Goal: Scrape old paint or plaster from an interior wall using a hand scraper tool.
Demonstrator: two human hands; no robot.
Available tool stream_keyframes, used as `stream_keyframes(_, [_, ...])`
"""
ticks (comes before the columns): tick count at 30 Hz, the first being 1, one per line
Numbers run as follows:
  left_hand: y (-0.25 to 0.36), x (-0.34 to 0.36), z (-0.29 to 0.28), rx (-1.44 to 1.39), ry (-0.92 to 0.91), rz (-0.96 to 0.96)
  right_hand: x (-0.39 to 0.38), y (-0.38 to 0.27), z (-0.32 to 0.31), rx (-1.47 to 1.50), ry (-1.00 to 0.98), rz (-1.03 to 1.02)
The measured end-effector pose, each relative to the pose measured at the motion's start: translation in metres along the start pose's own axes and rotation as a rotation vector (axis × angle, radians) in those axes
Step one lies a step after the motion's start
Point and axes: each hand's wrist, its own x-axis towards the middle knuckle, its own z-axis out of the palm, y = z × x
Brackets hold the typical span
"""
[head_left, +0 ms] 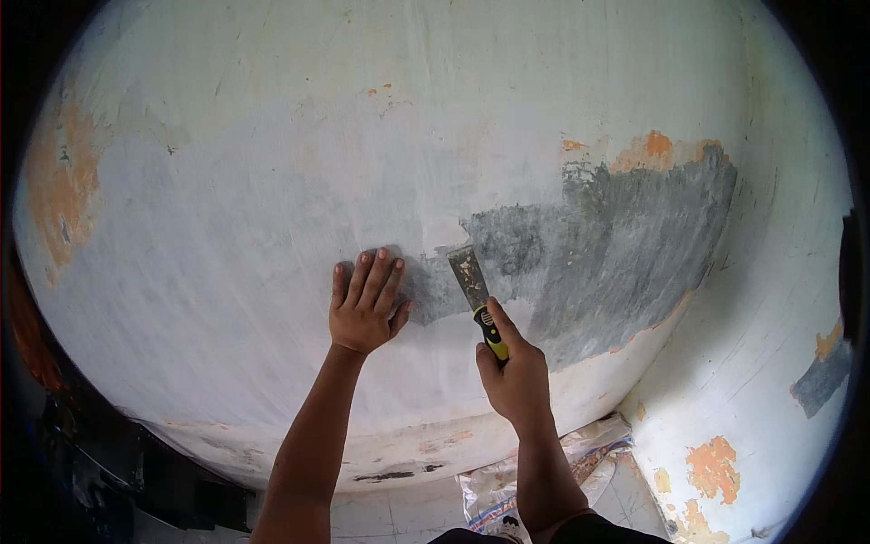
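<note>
My right hand (518, 372) is closed round the black and yellow-green handle of a putty knife (469, 276). Its metal blade, flecked with pale residue, points up and slightly left. The blade's tip meets the wall (227, 199) where whitish coating borders a bare dark grey patch (634, 245). To the left of the blade, my left hand (365, 304) lies flat on the wall with fingers stretched upward. A smaller grey area shows beside its thumb. Nothing is in the left hand.
Orange patches (65, 186) show on the wall's left side and above the grey area. A side wall (761, 299) meets it at the right. Printed sacking (485, 494) lies on the tiled floor (390, 515). Dark objects (163, 471) stand at the lower left.
</note>
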Motion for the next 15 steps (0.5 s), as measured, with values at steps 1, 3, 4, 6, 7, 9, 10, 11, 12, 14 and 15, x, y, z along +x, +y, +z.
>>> stream_keyframes(1, [0.000,0.001,0.000,-0.005,-0.005,-0.003,0.002,0.000,0.003,-0.018,0.025,-0.024])
stream_keyframes(3, [-0.003,-0.001,-0.002,-0.014,-0.018,-0.005,0.001,0.000,0.004,-0.035,0.046,-0.040])
stream_keyframes(4, [-0.004,-0.002,-0.003,0.005,-0.022,-0.001,0.000,0.001,0.003,-0.006,0.013,-0.017])
stream_keyframes(6, [-0.003,0.001,0.000,0.021,-0.016,0.002,0.003,0.004,0.001,0.017,-0.012,0.001])
stream_keyframes(7, [-0.002,0.002,0.000,0.005,-0.006,0.001,0.004,0.005,0.003,-0.016,0.033,-0.045])
stream_keyframes(9, [-0.002,0.000,-0.002,-0.008,-0.003,0.000,0.002,0.008,0.008,-0.045,0.071,-0.088])
stream_keyframes(10, [-0.003,-0.002,-0.003,-0.001,-0.016,-0.002,0.001,0.009,0.010,-0.014,0.051,-0.067])
stream_keyframes(11, [-0.003,0.000,-0.002,0.006,-0.024,-0.001,0.002,0.010,0.011,0.019,0.035,-0.048])
stream_keyframes(12, [-0.002,0.001,-0.001,0.008,-0.022,0.002,0.003,0.009,0.008,0.022,0.038,-0.049])
stream_keyframes(14, [0.001,0.000,0.000,0.002,-0.008,-0.001,0.002,0.006,-0.001,-0.025,0.025,-0.055])
stream_keyframes(15, [0.000,0.000,-0.001,0.004,-0.010,-0.003,0.002,0.006,0.002,-0.025,0.022,-0.055])
